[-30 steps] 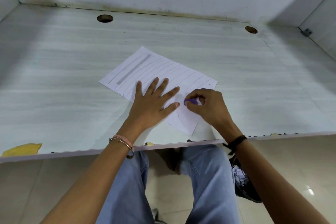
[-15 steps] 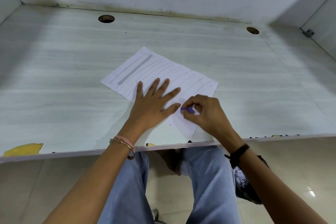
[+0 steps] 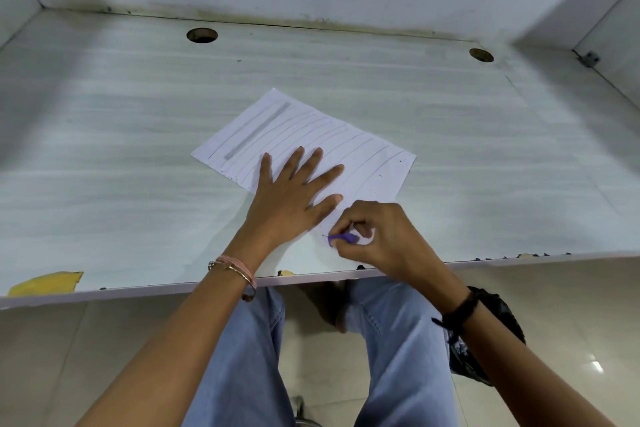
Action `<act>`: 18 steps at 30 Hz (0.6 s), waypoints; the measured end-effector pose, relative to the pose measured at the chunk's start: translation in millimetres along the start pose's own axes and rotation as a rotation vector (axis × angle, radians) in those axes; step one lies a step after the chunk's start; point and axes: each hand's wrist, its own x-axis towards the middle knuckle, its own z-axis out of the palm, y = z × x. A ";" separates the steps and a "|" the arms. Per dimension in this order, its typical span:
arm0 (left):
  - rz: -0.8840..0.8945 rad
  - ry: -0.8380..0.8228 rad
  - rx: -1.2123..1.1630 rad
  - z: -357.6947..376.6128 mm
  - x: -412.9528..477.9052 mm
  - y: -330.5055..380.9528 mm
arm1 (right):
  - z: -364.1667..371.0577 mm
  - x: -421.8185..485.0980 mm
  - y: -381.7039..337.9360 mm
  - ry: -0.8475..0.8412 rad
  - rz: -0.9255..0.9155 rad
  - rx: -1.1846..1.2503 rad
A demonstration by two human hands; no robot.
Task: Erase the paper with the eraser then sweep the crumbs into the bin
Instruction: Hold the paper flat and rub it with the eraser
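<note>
Purple eraser between right fingers, on paper

readable text: none | paper: only drawn lines and a grey bar, no letters or numbers | eraser: too small, no brand legible

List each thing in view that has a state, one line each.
White lined sheet of paper: lying flat, grey bar and pencil lines showing, dark crumbs by its right corner.
Small purple eraser: gripped, tip down at the paper's near end.
Left hand: fingers spread, pressing the paper.
Right hand: fingers curled round the eraser.
</note>
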 end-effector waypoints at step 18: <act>-0.004 0.010 -0.008 0.9 0.3 -0.6 | 1.2 1.3 5.8 0.029 -0.004 0.028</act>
